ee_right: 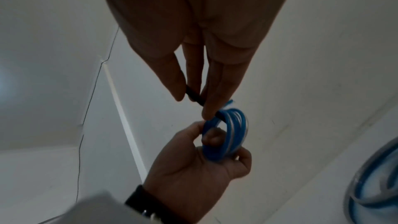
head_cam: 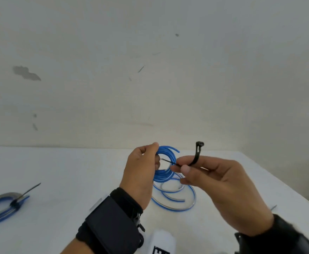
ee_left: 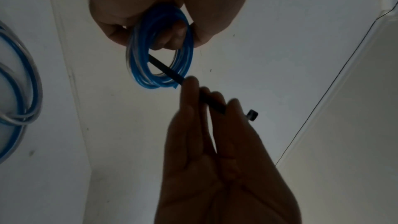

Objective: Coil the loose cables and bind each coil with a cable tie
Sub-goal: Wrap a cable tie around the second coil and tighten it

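My left hand (head_cam: 146, 162) grips a small blue cable coil (head_cam: 165, 163) and holds it upright above the white table (head_cam: 76, 180). My right hand (head_cam: 201, 173) pinches a black cable tie (head_cam: 195, 156) between thumb and forefinger. The tie's thin tip pokes into the hole of the blue cable coil (ee_left: 160, 52) while its head sticks up above my fingers. In the left wrist view the black cable tie (ee_left: 165, 70) crosses the ring. The right wrist view shows my left hand (ee_right: 193, 168) curled round the blue cable coil (ee_right: 228, 134), and the black cable tie (ee_right: 193, 95) between my fingertips.
A loose blue cable (head_cam: 175, 197) lies in wide loops on the table under the hands. At the left edge rests another blue coil (head_cam: 1, 208) bound with a black tie. A white object with black print (head_cam: 162, 242) sits near me. A wall stands behind the table.
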A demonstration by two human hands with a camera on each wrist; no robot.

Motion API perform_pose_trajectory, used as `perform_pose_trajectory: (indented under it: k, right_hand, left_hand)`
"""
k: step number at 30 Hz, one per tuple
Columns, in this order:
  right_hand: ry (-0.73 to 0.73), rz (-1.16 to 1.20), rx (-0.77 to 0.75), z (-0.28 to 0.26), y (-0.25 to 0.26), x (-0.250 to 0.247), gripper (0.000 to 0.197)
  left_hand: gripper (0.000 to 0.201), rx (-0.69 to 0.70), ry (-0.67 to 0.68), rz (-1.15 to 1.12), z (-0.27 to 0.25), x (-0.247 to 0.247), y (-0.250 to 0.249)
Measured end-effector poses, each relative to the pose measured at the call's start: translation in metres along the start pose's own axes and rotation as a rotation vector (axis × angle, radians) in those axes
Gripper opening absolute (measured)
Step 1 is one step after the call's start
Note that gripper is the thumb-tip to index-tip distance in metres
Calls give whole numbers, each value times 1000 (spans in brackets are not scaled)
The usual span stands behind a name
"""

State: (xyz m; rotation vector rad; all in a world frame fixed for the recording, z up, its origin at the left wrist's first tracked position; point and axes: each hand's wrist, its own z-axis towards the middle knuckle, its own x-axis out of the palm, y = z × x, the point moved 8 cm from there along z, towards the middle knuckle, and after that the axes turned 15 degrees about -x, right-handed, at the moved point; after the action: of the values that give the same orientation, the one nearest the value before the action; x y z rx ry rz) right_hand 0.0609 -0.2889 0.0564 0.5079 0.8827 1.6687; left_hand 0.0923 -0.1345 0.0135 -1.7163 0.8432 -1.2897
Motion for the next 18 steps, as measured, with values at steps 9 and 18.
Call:
perform_pose_trajectory:
  k: [9, 18]
  right_hand:
    - [90, -52, -146, 3, -2, 21, 26]
    - [-289, 29, -56, -10, -34, -18, 29]
  left_hand:
    - [26, -103, 148, 15, 2, 7, 17]
    - [20, 28, 78, 146, 1, 8, 22]
